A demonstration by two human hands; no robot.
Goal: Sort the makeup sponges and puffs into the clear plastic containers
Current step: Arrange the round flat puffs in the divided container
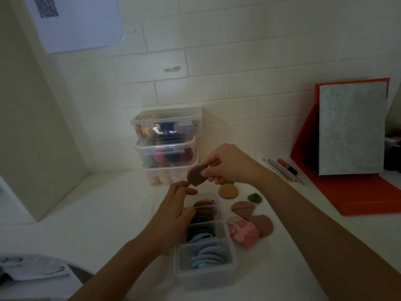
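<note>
White counter (108,213) against a tiled wall (238,61); your right hand (227,164) pinches a brown puff (195,175), your left hand (173,213) reaches, fingers relaxed.

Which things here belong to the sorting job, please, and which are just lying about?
Job: brown round puff in right hand; left hand; clear divided plastic container; tan round puff; pink wedge puffs; stacked clear lidded boxes.
Idle: grey and pink pens; orange folder; white wall paper.
</note>
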